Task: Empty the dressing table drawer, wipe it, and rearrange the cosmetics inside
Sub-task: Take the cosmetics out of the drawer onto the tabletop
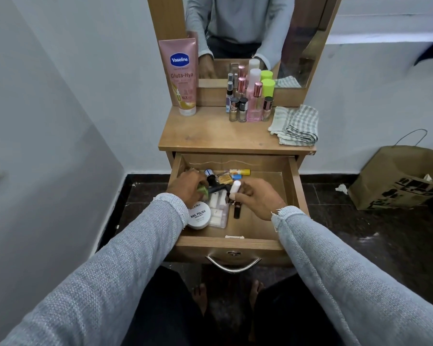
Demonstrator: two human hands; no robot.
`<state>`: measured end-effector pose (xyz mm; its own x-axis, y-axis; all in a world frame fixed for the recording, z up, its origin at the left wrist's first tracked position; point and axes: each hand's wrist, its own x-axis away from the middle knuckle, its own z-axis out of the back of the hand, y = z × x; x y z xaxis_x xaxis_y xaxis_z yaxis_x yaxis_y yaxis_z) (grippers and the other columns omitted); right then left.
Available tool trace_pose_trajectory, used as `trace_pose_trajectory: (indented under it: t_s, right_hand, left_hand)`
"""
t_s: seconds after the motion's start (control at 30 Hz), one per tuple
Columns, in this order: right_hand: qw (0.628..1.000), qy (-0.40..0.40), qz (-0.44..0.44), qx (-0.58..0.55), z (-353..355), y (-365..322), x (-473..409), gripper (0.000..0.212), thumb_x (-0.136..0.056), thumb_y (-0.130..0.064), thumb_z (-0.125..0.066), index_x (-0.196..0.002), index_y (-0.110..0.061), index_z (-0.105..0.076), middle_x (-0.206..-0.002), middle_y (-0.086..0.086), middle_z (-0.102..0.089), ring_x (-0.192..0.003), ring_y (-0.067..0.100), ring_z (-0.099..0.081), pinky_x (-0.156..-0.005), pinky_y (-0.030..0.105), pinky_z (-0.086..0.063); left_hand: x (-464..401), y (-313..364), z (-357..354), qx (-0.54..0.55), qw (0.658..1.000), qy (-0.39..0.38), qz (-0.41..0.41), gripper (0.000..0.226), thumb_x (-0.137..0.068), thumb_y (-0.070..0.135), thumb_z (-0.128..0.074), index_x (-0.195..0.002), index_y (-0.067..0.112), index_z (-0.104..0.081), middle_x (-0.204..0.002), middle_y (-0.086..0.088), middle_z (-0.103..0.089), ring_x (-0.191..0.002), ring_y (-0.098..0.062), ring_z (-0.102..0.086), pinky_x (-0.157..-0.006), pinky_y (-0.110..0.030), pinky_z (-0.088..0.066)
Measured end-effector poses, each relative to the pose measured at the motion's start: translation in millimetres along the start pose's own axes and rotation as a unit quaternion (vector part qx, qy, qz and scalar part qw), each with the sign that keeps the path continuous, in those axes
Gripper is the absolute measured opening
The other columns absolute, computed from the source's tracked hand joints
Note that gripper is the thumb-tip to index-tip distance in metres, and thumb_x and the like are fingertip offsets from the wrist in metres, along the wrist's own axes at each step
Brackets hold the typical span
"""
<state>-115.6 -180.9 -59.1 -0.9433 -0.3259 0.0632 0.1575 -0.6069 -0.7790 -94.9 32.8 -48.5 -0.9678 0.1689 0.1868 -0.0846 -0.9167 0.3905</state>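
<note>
In the open drawer [289, 181], the left hand [189, 187] grips a green bottle [203, 191]; the right hand [259, 199] holds a white tube [235, 189].

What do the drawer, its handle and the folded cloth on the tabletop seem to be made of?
Drawer: looks like wood-grain laminated board, matte, pale printed grain.
Handle: probably polished metal, curved bar with bright glints.
Folded cloth: woven fabric, likely cotton, soft folds and a green-white check.
</note>
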Motion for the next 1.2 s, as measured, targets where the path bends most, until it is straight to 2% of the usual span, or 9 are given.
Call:
trace_pose_trajectory:
  t_s: [0.2,0.3,0.43,0.5,0.57,0.73,0.9,1.0,1.2]
  right_hand:
    - [0.992,0.104,-0.048,-0.055,20,17,3,0.023,-0.087,-0.026,-0.071,-0.105,-0.013,-0.065,-0.098,0.000,-0.067,-0.087,0.010,-0.063,-0.071,0.021,-0.051]
    - [0.989,0.136,-0.034,-0.047,27,16,2,0.022,-0.087,-0.024,-0.071,-0.105,-0.012,-0.065,-0.101,-0.001,-0.067,-0.089,0.008,-0.063,-0.077,0.022,-0.054]
    - [0.976,0.212,0.012,-0.043,40,-1,-7,0.017,-0.086,-0.023,-0.072,-0.098,-0.013,-0.066,-0.092,-0.004,-0.069,-0.080,0.003,-0.064,-0.073,0.011,-0.050]
    - [0.970,0.238,0.034,-0.036,48,-10,-14,0.017,-0.086,-0.024,-0.072,-0.097,-0.013,-0.065,-0.090,-0.006,-0.067,-0.078,-0.002,-0.062,-0.069,0.005,-0.046]
    - [0.966,0.253,0.049,-0.026,57,-18,-23,0.017,-0.087,-0.025,-0.071,-0.097,-0.012,-0.066,-0.091,-0.005,-0.067,-0.078,0.001,-0.063,-0.068,0.007,-0.047]
    - [0.955,0.294,0.037,-0.021,78,-26,-47,0.014,-0.086,-0.023,-0.072,-0.094,-0.013,-0.067,-0.089,-0.001,-0.067,-0.076,0.010,-0.063,-0.065,0.010,-0.046]
    - [0.947,0.322,0.010,-0.009,93,-26,-76,0.017,-0.084,-0.023,-0.073,-0.095,-0.010,-0.070,-0.087,-0.001,-0.067,-0.079,0.014,-0.064,-0.073,0.024,-0.051]
    - [0.944,0.331,0.005,0.003,96,-26,-90,0.019,-0.083,-0.026,-0.074,-0.095,-0.011,-0.071,-0.086,-0.002,-0.068,-0.078,0.012,-0.062,-0.070,0.023,-0.047]
    - [0.939,0.344,-0.005,0.020,96,-16,-99,0.019,-0.082,-0.028,-0.075,-0.090,-0.011,-0.070,-0.081,-0.004,-0.062,-0.075,0.011,-0.057,-0.068,0.023,-0.046]
  left_hand:
    - [4,-3,4,0.165,0.986,0.032,-0.012,0.020,-0.080,0.009,-0.074,-0.091,0.024,-0.065,-0.098,0.003,-0.066,-0.090,-0.015,-0.061,-0.075,-0.026,-0.048]
    - [6,8,11,0.279,0.956,0.079,-0.037,0.022,-0.078,0.006,-0.075,-0.095,0.017,-0.067,-0.090,0.003,-0.065,-0.082,-0.010,-0.059,-0.074,-0.025,-0.048]
    - [2,32,26,0.329,0.928,0.165,-0.060,0.023,-0.080,0.009,-0.074,-0.099,0.021,-0.067,-0.087,0.007,-0.063,-0.079,-0.006,-0.058,-0.074,-0.013,-0.049]
    - [-7,42,34,0.350,0.913,0.202,-0.062,0.022,-0.081,0.012,-0.074,-0.098,0.024,-0.067,-0.087,0.008,-0.062,-0.081,-0.006,-0.058,-0.076,-0.014,-0.050]
    - [-19,53,42,0.367,0.901,0.222,-0.068,0.023,-0.081,0.011,-0.074,-0.100,0.022,-0.067,-0.086,0.007,-0.061,-0.081,-0.007,-0.057,-0.077,-0.015,-0.050]
    - [-60,73,53,0.351,0.904,0.237,-0.063,0.024,-0.081,0.009,-0.074,-0.100,0.020,-0.065,-0.083,0.009,-0.059,-0.081,-0.009,-0.058,-0.075,-0.014,-0.048]
    - [-95,78,56,0.320,0.913,0.244,-0.062,0.024,-0.081,0.008,-0.073,-0.102,0.016,-0.065,-0.083,0.007,-0.059,-0.080,-0.007,-0.057,-0.073,-0.010,-0.046]
    - [-107,80,49,0.307,0.917,0.244,-0.071,0.026,-0.080,0.006,-0.074,-0.103,0.014,-0.066,-0.084,0.007,-0.060,-0.082,-0.009,-0.059,-0.077,-0.015,-0.050]
    - [-116,86,35,0.292,0.920,0.245,-0.089,0.028,-0.080,0.006,-0.073,-0.107,0.012,-0.067,-0.092,0.002,-0.064,-0.086,-0.010,-0.060,-0.076,-0.012,-0.049]
